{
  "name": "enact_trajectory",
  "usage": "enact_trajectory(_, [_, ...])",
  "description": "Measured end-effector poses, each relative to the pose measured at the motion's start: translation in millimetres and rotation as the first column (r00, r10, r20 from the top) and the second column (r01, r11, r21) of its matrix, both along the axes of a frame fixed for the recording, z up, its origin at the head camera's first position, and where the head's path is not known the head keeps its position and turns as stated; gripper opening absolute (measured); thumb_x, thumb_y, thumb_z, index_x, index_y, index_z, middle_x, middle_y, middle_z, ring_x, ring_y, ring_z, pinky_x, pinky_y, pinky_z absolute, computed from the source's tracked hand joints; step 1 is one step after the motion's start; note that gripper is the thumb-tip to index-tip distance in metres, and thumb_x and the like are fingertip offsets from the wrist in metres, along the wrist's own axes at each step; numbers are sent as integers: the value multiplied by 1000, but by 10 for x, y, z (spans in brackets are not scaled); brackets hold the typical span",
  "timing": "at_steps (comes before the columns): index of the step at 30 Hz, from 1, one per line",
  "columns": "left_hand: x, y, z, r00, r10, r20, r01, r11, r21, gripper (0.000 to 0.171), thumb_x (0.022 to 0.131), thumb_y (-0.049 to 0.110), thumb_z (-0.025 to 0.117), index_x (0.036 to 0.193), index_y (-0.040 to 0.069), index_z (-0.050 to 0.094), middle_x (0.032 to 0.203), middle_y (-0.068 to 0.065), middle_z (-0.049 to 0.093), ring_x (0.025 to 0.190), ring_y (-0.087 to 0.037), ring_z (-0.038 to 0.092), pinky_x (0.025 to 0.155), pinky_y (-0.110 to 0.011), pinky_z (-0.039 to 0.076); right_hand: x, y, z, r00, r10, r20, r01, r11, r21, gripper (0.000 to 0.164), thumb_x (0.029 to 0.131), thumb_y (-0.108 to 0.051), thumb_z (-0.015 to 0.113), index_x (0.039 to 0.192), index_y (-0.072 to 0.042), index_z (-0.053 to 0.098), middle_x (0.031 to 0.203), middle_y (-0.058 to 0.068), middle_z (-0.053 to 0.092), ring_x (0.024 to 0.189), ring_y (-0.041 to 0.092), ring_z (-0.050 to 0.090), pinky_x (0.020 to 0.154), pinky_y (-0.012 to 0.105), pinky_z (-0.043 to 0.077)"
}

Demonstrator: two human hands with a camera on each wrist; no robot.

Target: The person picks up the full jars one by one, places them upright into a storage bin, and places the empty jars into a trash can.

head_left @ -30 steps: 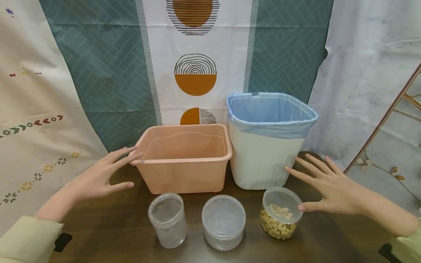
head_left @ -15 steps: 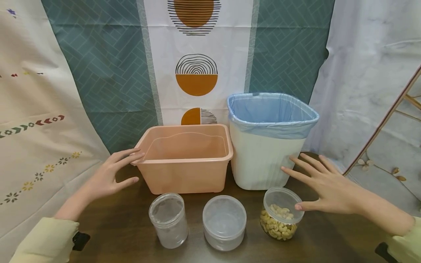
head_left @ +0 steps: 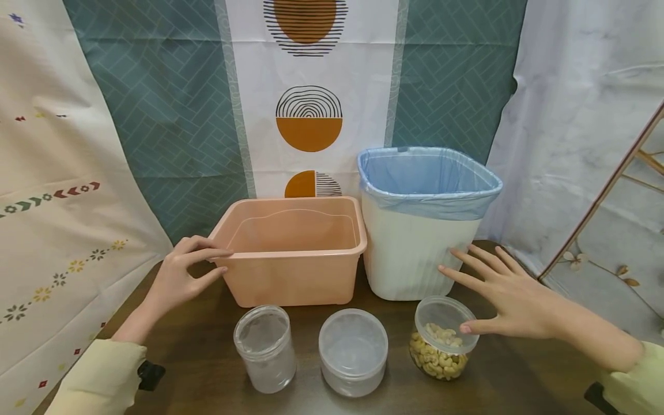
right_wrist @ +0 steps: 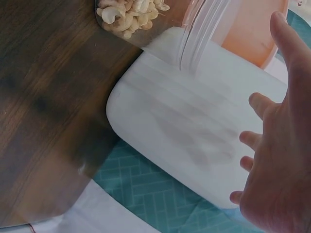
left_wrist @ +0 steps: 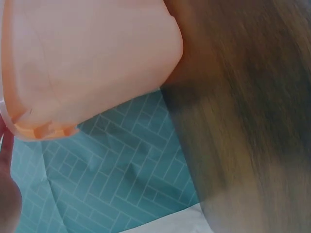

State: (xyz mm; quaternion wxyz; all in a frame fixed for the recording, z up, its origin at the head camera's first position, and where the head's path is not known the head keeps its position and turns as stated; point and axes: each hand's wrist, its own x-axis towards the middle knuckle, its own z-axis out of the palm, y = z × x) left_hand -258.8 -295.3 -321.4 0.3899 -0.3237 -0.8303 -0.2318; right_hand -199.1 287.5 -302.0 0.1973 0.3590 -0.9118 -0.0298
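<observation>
My left hand is at the left front corner of a peach plastic tub. Its bent fingers lie over the rim, and the thumb sits just below against the outer wall; the wrist view shows only part of this hand. My right hand spreads its fingers in front of a white waste bin lined with a blue bag. Its thumb overlaps the edge of a lidded clear jar of cashews. In the right wrist view, nothing lies between those spread fingers.
A tall clear jar and a shorter, wider clear container stand in front of the tub on the dark wooden table. The bin stands tight against the tub's right side. Patterned cloths hang behind and at both sides.
My left hand has moved right to the tub's corner, its fingers bending and the thumb coming up to the rim. My right hand has drifted slightly left. The containers have stayed put.
</observation>
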Motion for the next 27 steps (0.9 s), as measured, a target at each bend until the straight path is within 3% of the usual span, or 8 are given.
enact_trajectory(3, [-18, 6, -21, 1000, 6, -22, -6, 1000, 25, 41, 64, -3, 87, 100, 16, 80, 94, 3, 66, 86, -5, 45, 76, -16, 32, -6, -8, -21, 1000, 6, 2, -6, 1000, -3, 90, 79, -67, 69, 154, -30, 35, 161, 10, 30, 153, 30, 12, 122, 40, -20])
enact_trajectory(10, [-46, 0, -74, 999, 28, 26, -30, 996, 84, 34, 68, -6, 84, 96, 13, 81, 95, -1, 66, 91, -3, 47, 78, -14, 33, -12, -41, -39, 1000, 12, 24, -12, 1000, -7, 90, 79, -66, 69, 154, -30, 35, 162, 11, 29, 150, 34, 17, 122, 43, -19])
enact_trajectory(14, [-37, 14, -87, 999, 25, 33, -29, 993, 113, 34, 67, -8, 83, 96, 11, 81, 96, -3, 66, 93, -2, 48, 80, -11, 34, -17, -82, -42, 999, 17, 42, -17, 1000, -3, 90, 79, -64, 70, 154, -31, 34, 162, 11, 28, 148, 37, 22, 122, 40, -18])
enact_trajectory(18, [-40, 23, -99, 1000, 18, 21, -21, 992, 126, 33, 68, -9, 83, 96, 9, 80, 96, -5, 66, 94, -1, 49, 81, -11, 35, -17, -131, -61, 997, 23, 73, -22, 1000, -11, 90, 79, -63, 71, 155, -34, 31, 163, 9, 27, 147, 39, 23, 124, 46, -12])
enact_trajectory(21, [-51, 34, -110, 1000, 15, -6, -14, 992, 124, 33, 67, -10, 82, 95, 8, 80, 95, -6, 66, 94, -3, 50, 81, -11, 35, -20, -176, -84, 995, 29, 90, -29, 1000, -8, 90, 80, -62, 70, 155, -33, 31, 164, 8, 25, 148, 40, 22, 123, 43, -14])
enact_trajectory(26, [-55, 39, -126, 999, 32, -22, -29, 993, 118, 32, 67, -9, 83, 95, 7, 80, 94, -7, 66, 92, -7, 50, 81, -12, 34, -21, -261, -124, 994, 57, 95, -58, 998, 8, 90, 80, -67, 67, 155, -33, 32, 164, 6, 25, 147, 41, 25, 120, 28, -20])
enact_trajectory(27, [-53, 36, -126, 999, 35, -18, -32, 993, 116, 32, 67, -8, 83, 95, 7, 80, 95, -6, 66, 92, -7, 50, 80, -13, 34, -17, -275, -131, 993, 62, 104, -62, 998, 6, 90, 80, -68, 67, 155, -33, 31, 164, 6, 26, 147, 41, 25, 122, 33, -17])
